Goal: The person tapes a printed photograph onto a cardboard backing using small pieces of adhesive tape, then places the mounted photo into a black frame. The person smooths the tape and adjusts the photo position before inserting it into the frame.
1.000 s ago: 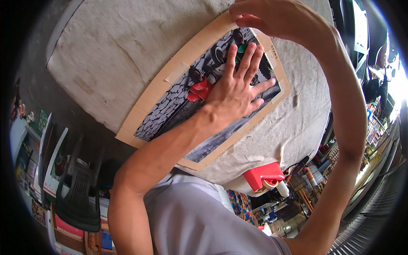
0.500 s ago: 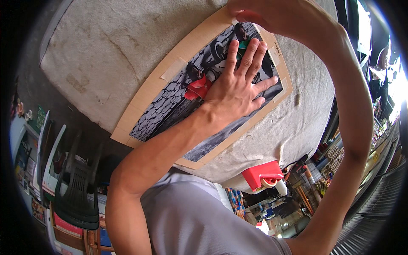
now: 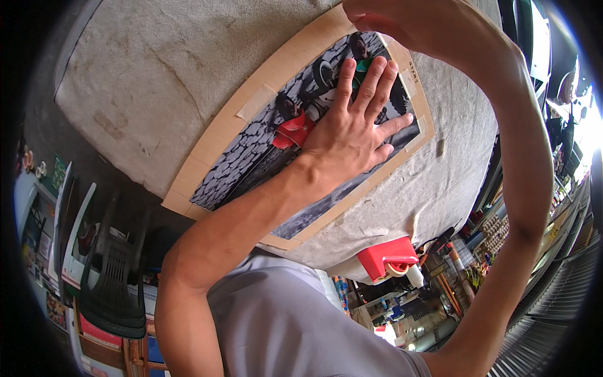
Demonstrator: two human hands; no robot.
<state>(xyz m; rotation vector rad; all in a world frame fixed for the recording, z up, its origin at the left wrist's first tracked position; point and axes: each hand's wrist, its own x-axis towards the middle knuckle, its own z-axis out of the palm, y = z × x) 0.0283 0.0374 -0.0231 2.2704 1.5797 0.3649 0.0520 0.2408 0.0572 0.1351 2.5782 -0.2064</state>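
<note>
A printed picture (image 3: 235, 154), mostly black and white with a red cloth-like patch and a green patch, lies inside a tan cardboard border (image 3: 210, 138). Pale tape strips (image 3: 256, 102) cross the seam between picture and border. My left hand (image 3: 347, 129) rests flat on the picture's right part, fingers spread, holding nothing. Reaching around to the far corner of the border, my right hand (image 3: 392, 17) bends inward with its fingers curled at the edge there. Its fingertips are mostly hidden, and anything in them cannot be made out.
Stained grey-beige fabric (image 3: 157, 81) covers the worktable beneath. A red tape dispenser (image 3: 388, 256) with a tape roll sits at the near right edge. Dark green plastic chairs (image 3: 113, 289) stand at lower left. Tools and cluttered shelves (image 3: 408, 314) fill the lower right.
My right hand has shifted slightly to the right along the far corner. The left hand stays flat on the picture, almost unmoved.
</note>
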